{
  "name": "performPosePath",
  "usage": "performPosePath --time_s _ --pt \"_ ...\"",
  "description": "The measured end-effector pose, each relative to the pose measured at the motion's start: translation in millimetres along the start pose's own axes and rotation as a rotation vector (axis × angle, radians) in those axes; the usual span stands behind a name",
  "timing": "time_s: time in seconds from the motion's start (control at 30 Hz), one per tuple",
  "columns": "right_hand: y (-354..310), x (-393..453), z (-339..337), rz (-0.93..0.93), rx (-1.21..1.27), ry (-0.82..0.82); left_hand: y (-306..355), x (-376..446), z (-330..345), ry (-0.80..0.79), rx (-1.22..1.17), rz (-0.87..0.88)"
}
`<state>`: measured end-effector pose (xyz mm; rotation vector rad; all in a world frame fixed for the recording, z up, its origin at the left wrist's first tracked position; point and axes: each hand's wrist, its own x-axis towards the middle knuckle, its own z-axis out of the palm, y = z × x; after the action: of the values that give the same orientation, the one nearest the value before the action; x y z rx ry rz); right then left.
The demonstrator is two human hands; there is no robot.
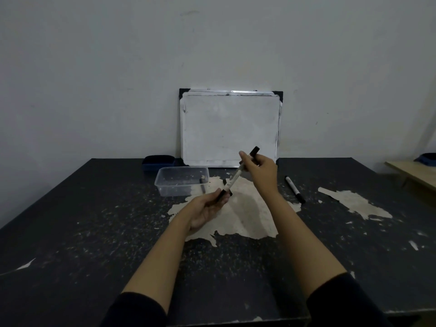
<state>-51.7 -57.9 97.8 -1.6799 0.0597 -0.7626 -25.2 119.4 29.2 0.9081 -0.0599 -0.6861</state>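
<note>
Both hands are on one marker, held in the air over the middle of the table, above the big pale patch where the dark top has peeled. The marker has a white barrel and black ends, and it tilts with its low end near-left and its high end far-right. Left hand: palm turned up, wrist low, forearm coming in from the near edge, grip closed with the fingers curled round the black lower end. Right hand: higher and further out, back of the hand toward the camera, wrist bent, grip closed round the upper barrel. The black top end sticks out past the fingers, and one fingertip stands up beside the barrel. The hands are apart, with bare white barrel showing between them. I can't tell whether the lower black end is seated on the barrel or coming loose. Both forearms are bare, with dark sleeves at the near edge. A clear plastic container sits just left of the marker's low end, toward the far edge, with a small dark item inside that is too small to identify. A whiteboard stands on the far edge, leaning on the wall. A dark blue tray sits at the far edge, left of the board and behind the container. A second marker, black, lies flat on the table right of the right wrist, apart from both hands.
</note>
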Motion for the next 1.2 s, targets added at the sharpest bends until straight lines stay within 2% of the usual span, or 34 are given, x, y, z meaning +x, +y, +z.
performPosePath --time_s 0.17,0.3,0.4,0.53,0.6,0.7,0.77,0.87,0.97,1.07,1.2 --pt "12.4 0.4 -9.3 0.169 0.023 0.083 11.9 -10.8 -2.2 -0.072 0.203 -0.173" --pt "27.7 1.4 -14.8 0.384 0.114 0.191 22.1 -18.1 -5.4 -0.077 0.297 -0.189" --pt "36.6 0.0 -18.9 0.548 0.265 0.232 25.5 -18.5 -11.2 -0.015 0.345 -0.151" --pt "39.7 -6.9 -17.1 0.673 0.438 0.178 30.3 -8.0 -16.5 0.091 0.338 0.067" --pt "41.1 -11.4 -12.9 0.695 0.462 0.154 34.7 -6.0 -11.6 0.202 0.417 0.187" --pt "44.2 -17.3 -6.4 0.707 0.46 0.128 44.3 -0.3 -9.7 0.531 0.628 0.366" --pt "46.1 -19.5 -2.7 0.712 0.446 0.111 51.9 9.1 -16.0 0.653 0.766 0.471" --pt "50.6 -21.5 1.8 0.711 0.42 0.085 62.1 17.0 -17.6 0.735 1.036 0.457" --pt "54.4 -22.0 3.2 0.709 0.389 0.077 69.8 25.0 -14.9 0.785 1.189 0.389" --pt "56.2 -21.0 2.2 0.705 0.371 0.065 71.3 35.8 -15.8 0.826 1.281 0.333" --pt "58.5 -19.3 -1.5 0.708 0.339 0.061 66.4 40.2 -18.5 0.861 1.301 0.346"
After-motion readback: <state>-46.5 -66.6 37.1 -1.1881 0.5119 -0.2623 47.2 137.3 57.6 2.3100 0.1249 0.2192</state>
